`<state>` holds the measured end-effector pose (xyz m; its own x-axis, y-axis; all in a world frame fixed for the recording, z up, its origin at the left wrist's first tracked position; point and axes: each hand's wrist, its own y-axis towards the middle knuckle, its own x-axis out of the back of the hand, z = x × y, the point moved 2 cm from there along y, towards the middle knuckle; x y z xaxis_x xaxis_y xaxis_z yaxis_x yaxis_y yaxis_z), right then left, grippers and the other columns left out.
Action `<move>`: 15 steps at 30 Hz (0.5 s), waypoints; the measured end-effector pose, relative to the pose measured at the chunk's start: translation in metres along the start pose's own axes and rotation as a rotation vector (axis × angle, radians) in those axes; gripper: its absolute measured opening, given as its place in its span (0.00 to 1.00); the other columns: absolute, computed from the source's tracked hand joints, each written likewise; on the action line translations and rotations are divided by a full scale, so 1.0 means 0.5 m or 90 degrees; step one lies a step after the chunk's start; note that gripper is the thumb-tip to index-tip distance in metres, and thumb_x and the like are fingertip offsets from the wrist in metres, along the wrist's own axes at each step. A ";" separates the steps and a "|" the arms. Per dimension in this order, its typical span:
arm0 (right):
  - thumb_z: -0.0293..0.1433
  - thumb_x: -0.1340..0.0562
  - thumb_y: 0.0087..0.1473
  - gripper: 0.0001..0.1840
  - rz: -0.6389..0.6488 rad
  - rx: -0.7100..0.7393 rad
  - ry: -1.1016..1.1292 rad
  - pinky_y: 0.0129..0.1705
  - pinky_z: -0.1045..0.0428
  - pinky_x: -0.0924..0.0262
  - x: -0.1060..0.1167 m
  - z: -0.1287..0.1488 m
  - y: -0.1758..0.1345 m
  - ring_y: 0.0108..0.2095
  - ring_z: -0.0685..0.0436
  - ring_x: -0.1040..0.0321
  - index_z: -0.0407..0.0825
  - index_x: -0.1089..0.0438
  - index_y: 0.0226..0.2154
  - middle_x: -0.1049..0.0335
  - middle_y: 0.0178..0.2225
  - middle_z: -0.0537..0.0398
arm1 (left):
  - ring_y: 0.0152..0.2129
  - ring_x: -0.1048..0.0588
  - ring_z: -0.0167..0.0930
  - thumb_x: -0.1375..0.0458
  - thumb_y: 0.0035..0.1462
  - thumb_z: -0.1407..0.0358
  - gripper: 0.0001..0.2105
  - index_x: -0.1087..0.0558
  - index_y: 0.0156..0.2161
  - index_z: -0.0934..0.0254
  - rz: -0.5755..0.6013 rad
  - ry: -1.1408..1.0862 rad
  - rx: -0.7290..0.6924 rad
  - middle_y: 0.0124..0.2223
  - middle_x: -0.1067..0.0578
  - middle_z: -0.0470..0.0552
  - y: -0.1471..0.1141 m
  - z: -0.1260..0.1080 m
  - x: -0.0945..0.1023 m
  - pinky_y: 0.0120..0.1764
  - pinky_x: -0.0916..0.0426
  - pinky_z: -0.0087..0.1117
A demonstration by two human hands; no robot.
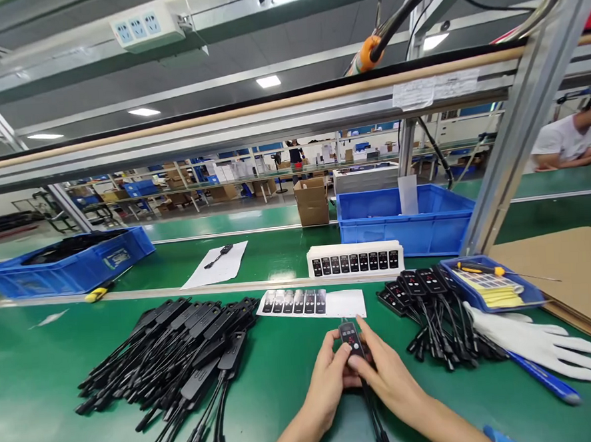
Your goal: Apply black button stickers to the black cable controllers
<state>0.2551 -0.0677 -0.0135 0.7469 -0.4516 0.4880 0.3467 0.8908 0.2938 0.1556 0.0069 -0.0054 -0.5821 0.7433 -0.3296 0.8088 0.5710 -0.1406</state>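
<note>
Between both hands is a black cable controller (351, 339) with a labelled face turned up and its cables hanging toward me. My left hand (329, 372) grips its left side, thumb on the face. My right hand (385, 369) closes around the right side, its thumb also pressing near the lower face. Just beyond lies a white label sheet (345, 305) with several black labels left of centre. A pile of black controllers without visible labels (196, 320) spreads to the left. Labelled controllers (422, 283) are heaped on the right, cables toward me.
Behind the sheet stands a white stack of labels (354, 249). A blue tray (494, 285) carries a screwdriver and yellow sheets, beside a white glove (538, 343). Blue bins (401, 228) and a cardboard box (312, 203) stand farther back. A person (565, 141) sits at far right.
</note>
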 end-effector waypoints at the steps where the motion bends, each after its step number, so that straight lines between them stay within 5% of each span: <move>1: 0.36 0.46 0.58 0.32 -0.005 0.026 -0.035 0.49 0.46 0.37 0.003 0.001 0.001 0.50 0.39 0.36 0.50 0.52 0.63 0.36 0.52 0.46 | 0.30 0.23 0.33 0.46 0.55 0.48 0.26 0.44 0.52 0.63 0.014 -0.016 -0.004 0.35 0.23 0.53 0.003 -0.004 0.002 0.32 0.30 0.30; 3: 0.33 0.46 0.58 0.31 -0.031 0.077 -0.115 0.51 0.45 0.38 0.022 0.000 0.010 0.51 0.39 0.38 0.50 0.52 0.63 0.37 0.53 0.46 | 0.33 0.23 0.34 0.53 0.59 0.49 0.25 0.46 0.55 0.63 0.035 0.038 -0.044 0.37 0.23 0.56 0.012 -0.016 0.012 0.37 0.30 0.35; 8: 0.35 0.48 0.61 0.22 -0.184 0.037 -0.445 0.44 0.46 0.35 0.153 -0.014 0.066 0.44 0.38 0.32 0.44 0.41 0.56 0.36 0.47 0.42 | 0.48 0.30 0.36 0.53 0.60 0.60 0.17 0.36 0.52 0.62 -0.121 0.730 -0.267 0.50 0.28 0.57 0.050 -0.057 0.089 0.52 0.38 0.39; 12: 0.31 0.44 0.59 0.15 -0.190 -0.101 -0.707 0.36 0.46 0.37 0.254 -0.030 0.106 0.36 0.36 0.31 0.42 0.30 0.45 0.32 0.36 0.42 | 0.59 0.46 0.49 0.50 0.57 0.63 0.21 0.36 0.54 0.70 -0.235 0.867 -0.225 0.59 0.40 0.67 0.072 -0.062 0.152 0.57 0.50 0.52; 15: 0.27 0.40 0.55 0.10 -0.199 -0.116 -0.740 0.38 0.42 0.40 0.281 -0.030 0.114 0.38 0.29 0.34 0.39 0.27 0.37 0.32 0.34 0.37 | 0.58 0.45 0.52 0.48 0.56 0.63 0.20 0.34 0.53 0.70 -0.278 0.935 -0.184 0.58 0.39 0.69 0.071 -0.054 0.161 0.55 0.50 0.57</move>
<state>0.3881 -0.0797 0.0594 -0.3036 -0.3408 0.8898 0.5657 0.6869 0.4562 0.1351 0.0965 -0.0117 -0.4672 0.0855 0.8800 0.6188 0.7426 0.2564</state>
